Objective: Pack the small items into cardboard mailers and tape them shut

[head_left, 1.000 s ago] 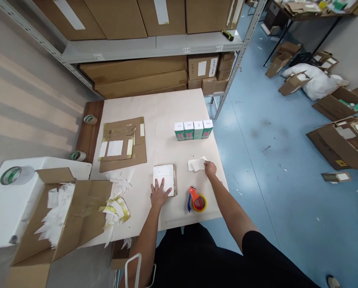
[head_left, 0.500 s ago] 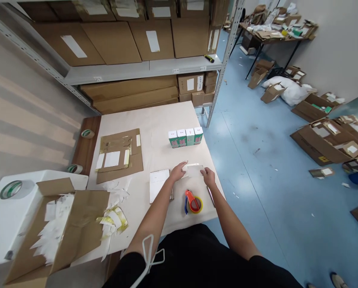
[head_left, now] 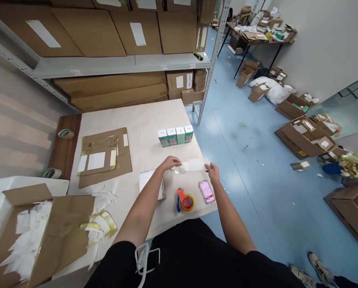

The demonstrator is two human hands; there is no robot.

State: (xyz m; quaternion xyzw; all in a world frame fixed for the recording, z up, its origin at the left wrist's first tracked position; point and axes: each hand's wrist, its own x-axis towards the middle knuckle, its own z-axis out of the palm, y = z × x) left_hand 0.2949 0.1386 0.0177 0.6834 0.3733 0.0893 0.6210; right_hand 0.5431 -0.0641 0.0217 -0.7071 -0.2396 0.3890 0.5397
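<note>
White paper (head_left: pixel 197 165) spans the gap between two grips: the left grip (head_left: pixel 169 163) pinches one end, the right grip (head_left: pixel 212 172) the other. Both grips have moved farther apart over the last half second, so the paper seems drawn out and controlled from both ends; one piece or two, I cannot tell. Bodyward of them lie the tape dispenser (head_left: pixel 185 200) and phone (head_left: pixel 207 192); beyond stand green boxes (head_left: pixel 175 136).

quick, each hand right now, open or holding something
Left hand: closed, pinching the left end of the white paper strip.
Right hand: closed, pinching the strip's right end.
</note>
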